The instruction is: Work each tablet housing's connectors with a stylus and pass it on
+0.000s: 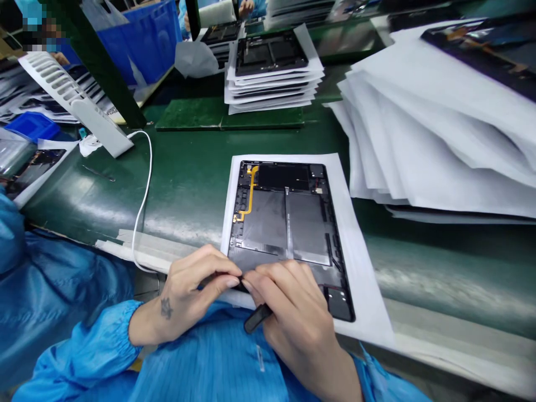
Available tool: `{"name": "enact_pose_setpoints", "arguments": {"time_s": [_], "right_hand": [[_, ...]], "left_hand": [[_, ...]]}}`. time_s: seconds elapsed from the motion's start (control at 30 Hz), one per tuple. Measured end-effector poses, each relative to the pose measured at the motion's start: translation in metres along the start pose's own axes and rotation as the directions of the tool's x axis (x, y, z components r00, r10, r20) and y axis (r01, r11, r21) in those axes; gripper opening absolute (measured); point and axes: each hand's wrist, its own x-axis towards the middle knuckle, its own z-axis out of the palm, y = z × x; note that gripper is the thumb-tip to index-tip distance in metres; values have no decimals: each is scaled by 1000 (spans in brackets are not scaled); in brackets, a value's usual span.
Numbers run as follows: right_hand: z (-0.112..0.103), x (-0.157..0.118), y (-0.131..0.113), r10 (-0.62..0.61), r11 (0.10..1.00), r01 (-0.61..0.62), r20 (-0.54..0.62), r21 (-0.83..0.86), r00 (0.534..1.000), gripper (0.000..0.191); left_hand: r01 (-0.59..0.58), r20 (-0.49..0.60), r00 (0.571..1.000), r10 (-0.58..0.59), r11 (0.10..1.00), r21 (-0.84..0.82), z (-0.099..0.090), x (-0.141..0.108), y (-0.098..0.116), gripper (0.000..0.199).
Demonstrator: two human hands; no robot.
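Observation:
An opened tablet housing (268, 220) lies on a white sheet (362, 279), its inside facing up. Two dark grey battery packs and a yellow flex cable (251, 192) show in it. At its near left corner, my left hand (190, 293) pinches thumb and forefinger together; what is between them is too small to make out. Right beside it, my right hand (293, 304) is closed around a black flat-ended tool (257, 318), its end sticking out below the fingers. The fingertips of both hands almost meet, hiding that corner of the housing.
A tall stack of white sheets (389, 134) with tablet parts stands at right. Another stack (274, 84) sits on a green board behind. At left are a white fan-like device (79, 103), its cable (144, 195), tweezers (98, 173) and a co-worker's blue sleeve (62, 279).

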Motion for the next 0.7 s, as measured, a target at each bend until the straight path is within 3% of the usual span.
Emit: {"name": "enact_pose_setpoints", "arguments": {"time_s": [0.17, 0.3, 0.47, 0.7], "right_hand": [[-3, 0, -1, -20, 998, 21, 19, -53, 1000, 27], [-5, -7, 4, -88, 992, 93, 61, -83, 994, 25], [-3, -13, 12, -190, 977, 202, 143, -71, 971, 34], [-3, -6, 8, -203, 964, 230, 196, -130, 959, 33]], "left_hand": [[-24, -8, 1000, 25, 998, 55, 0, 5, 3, 6], [-139, 66, 990, 127, 964, 226, -7, 5, -2, 9], [-350, 247, 932, 264, 832, 431, -19, 4, -8, 15], [-499, 374, 861, 345, 716, 488, -24, 8, -7, 21]]}}
